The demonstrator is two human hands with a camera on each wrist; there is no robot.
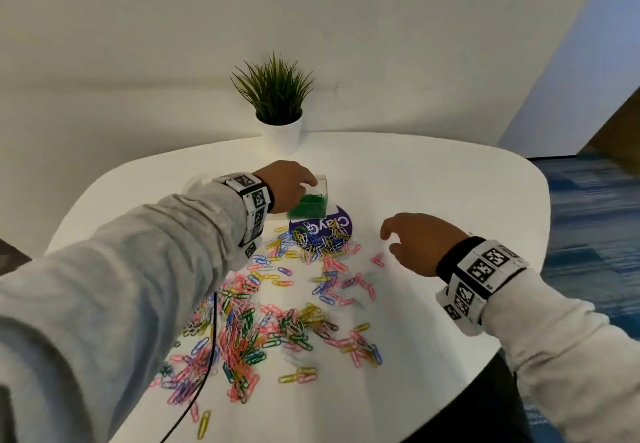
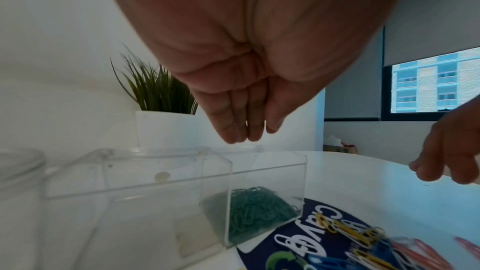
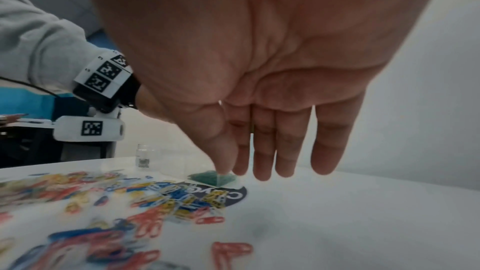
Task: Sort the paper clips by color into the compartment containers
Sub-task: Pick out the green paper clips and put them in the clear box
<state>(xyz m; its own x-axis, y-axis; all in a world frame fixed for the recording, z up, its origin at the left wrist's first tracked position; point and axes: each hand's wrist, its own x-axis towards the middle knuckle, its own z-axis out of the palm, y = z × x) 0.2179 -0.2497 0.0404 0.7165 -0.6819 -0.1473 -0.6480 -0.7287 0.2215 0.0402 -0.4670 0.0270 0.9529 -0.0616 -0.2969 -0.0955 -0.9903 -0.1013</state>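
Observation:
A clear compartment container [image 1: 322,181] stands at the back of the white table; its right compartment holds a heap of green paper clips [image 1: 308,207], and its left compartment [image 2: 130,188] looks empty. My left hand [image 1: 309,183] hovers just above the green compartment [image 2: 272,171], fingers [image 2: 233,132] straight and close together, pointing down, with no clip visible in them. Mixed pink, yellow, blue and green clips [image 1: 277,307] lie scattered across the table. My right hand [image 1: 390,238] hovers over the table right of the pile, fingers [image 3: 262,163] extended and empty, near a pink clip [image 1: 378,259].
A round dark blue printed disc [image 1: 320,227] lies in front of the container, partly covered by clips. A potted plant [image 1: 278,110] stands behind by the wall. A glass jar [image 2: 15,171] sits left of the container. A black cable [image 1: 209,356] crosses the pile.

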